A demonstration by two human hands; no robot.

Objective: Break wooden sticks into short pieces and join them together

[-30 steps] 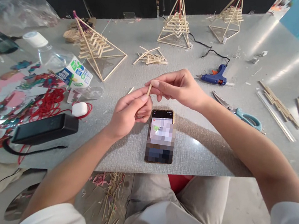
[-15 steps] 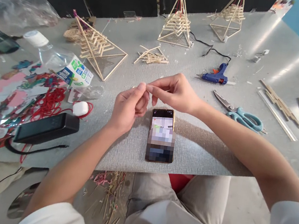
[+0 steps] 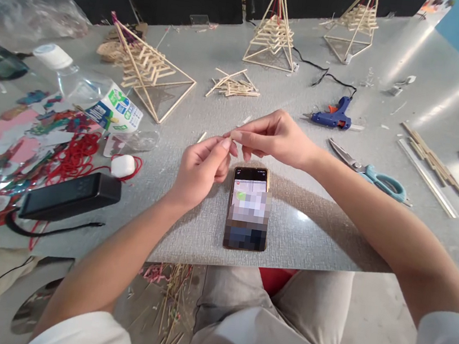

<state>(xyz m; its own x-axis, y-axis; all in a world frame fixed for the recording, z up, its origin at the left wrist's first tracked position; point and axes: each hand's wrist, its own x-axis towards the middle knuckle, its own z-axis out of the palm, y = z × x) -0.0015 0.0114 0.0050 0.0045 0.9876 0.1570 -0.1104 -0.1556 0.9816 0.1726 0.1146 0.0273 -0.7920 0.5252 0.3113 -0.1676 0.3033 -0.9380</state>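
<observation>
My left hand (image 3: 205,167) is closed, its thumb pressed on the curled fingers. My right hand (image 3: 274,138) pinches with thumb and forefinger against the left fingertips. Whatever lies between the fingertips is hidden or too small to name. A short pale stick (image 3: 202,137) shows just beyond my left hand, and another pale sliver (image 3: 246,121) beyond the right; whether either is held I cannot tell. Below the hands a phone (image 3: 253,184) lies face up with its screen lit. Farther back sits a small pile of wooden sticks (image 3: 237,86).
Stick pyramids (image 3: 167,98) stand at the back. On the right lie a blue glue gun (image 3: 333,117), scissors (image 3: 384,182) and loose sticks (image 3: 434,158). A plastic bottle (image 3: 91,90), red cord (image 3: 80,159), a white case (image 3: 122,166) and a black device (image 3: 72,195) crowd the left.
Both hands have shifted slightly, the left a little right and down, the fingertips still together. The pale stick and sliver beyond them show more clearly now.
</observation>
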